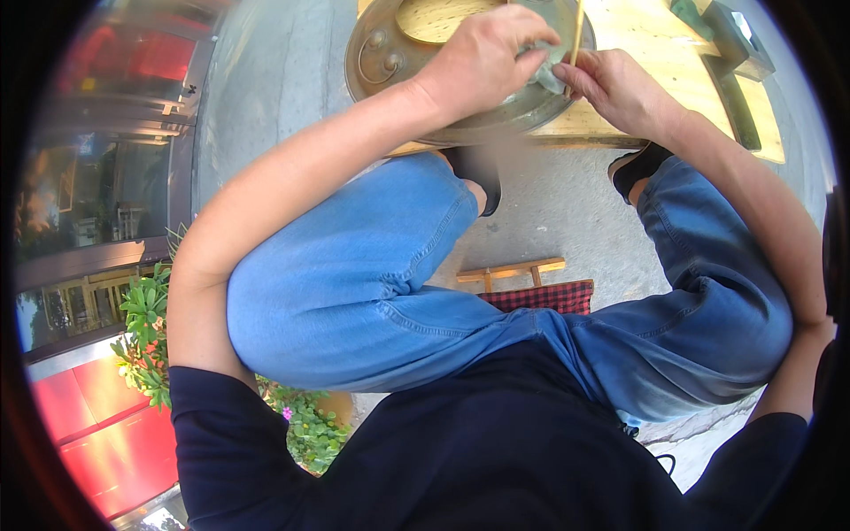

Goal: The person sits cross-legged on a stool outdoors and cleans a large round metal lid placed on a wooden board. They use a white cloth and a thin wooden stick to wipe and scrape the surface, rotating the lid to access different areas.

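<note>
My left hand [488, 60] reaches over a round metal vessel [425, 109] on a wooden table. Its thumb and fingers are at a pale green, translucent crumpled piece [550, 74], whose material I cannot tell. Beside it, my right hand [617, 86] grips the lower end of a thin yellowish stick [577, 30] that points up past the picture's top edge. The right fingertips meet the edge of the pale piece. A bail handle [380, 56] on two round bosses sits on the vessel's left side, next to a large round opening with a bright rim.
The wooden tabletop [637, 40] carries a dark, box-like object [737, 43] and a long dark strip [734, 106] on the right. A low wooden frame with red-black checked cloth [544, 297] stands between my legs. Plants [147, 305] and glazed panels [99, 179] line the left.
</note>
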The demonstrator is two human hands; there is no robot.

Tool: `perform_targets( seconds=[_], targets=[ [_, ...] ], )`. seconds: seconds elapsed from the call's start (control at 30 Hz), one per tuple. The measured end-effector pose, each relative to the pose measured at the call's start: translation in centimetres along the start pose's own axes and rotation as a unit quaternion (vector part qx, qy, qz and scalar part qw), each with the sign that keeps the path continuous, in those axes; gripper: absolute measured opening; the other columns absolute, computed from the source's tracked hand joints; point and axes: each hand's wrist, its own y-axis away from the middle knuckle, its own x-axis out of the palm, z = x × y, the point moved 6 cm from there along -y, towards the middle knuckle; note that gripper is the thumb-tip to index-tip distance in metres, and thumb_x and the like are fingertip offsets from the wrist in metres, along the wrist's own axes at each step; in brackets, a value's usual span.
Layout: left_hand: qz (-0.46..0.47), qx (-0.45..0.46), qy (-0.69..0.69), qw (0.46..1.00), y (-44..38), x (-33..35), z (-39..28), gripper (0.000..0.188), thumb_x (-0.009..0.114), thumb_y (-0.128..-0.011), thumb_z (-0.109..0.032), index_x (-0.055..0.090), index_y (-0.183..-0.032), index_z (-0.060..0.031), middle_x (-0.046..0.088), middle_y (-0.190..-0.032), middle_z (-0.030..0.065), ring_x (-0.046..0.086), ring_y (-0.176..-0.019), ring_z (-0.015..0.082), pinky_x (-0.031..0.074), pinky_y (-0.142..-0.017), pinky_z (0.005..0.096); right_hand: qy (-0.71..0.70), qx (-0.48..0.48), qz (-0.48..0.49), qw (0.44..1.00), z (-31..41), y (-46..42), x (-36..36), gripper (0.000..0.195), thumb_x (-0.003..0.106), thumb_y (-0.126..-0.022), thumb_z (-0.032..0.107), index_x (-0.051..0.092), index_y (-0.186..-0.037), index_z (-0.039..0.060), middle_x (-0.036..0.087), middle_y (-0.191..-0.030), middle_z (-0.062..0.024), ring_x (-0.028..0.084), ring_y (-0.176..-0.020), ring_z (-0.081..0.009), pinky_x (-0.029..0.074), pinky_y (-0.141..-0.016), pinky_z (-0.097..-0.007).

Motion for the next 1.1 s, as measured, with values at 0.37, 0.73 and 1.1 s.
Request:
perform_targets(
  seconds=[0.37, 0.73, 1.1],
  targets=[
    [-0.069, -0.249, 0.321, 0.911, -4.1, -1.8, 2.6, 0.042, 0.051, -0.106, -0.030, 0.070, -0.100, 0.0073, 0.072, -0.093, 0.0129, 0.067, -0.086, 0.0191, 0.054, -0.079, 0.0330, -0.245, 0.081, 0.017, 0.966, 2.5, -3.8, -2.9, 0.034, 0.049, -0.108, 0.029, 0.068, -0.116, 0.0013, 0.074, -0.098, -0.0118, 0.072, -0.083, -0.0180, 0.058, -0.074, -0.0316],
    [-0.158, -0.227, 0.271, 0.922, -3.8, -3.1, 5.5, 0.054, 0.040, -0.111, -0.040, 0.066, -0.122, 0.0054, 0.072, -0.108, 0.0159, 0.067, -0.101, 0.0221, 0.051, -0.092, 0.0333, -0.522, 0.179, -0.004, 0.834, -0.1, -5.0, -1.3, 0.017, 0.066, -0.100, 0.016, 0.068, -0.109, 0.0014, 0.072, -0.091, -0.0069, 0.069, -0.077, -0.0157, 0.059, -0.072, -0.0293],
    [0.087, -0.134, -0.120, 0.980, -0.5, -3.0, 8.1, 0.037, 0.053, -0.101, -0.028, 0.070, -0.091, 0.0032, 0.074, -0.101, 0.0181, 0.069, -0.093, 0.0336, 0.052, -0.085, 0.0456, -0.050, 0.097, -0.084, 0.991, -3.7, -3.3, -2.2, 0.029, 0.066, -0.094, 0.014, 0.068, -0.120, -0.0015, 0.073, -0.088, -0.0149, 0.071, -0.081, -0.0260, 0.058, -0.078, -0.0391]
  ],
)
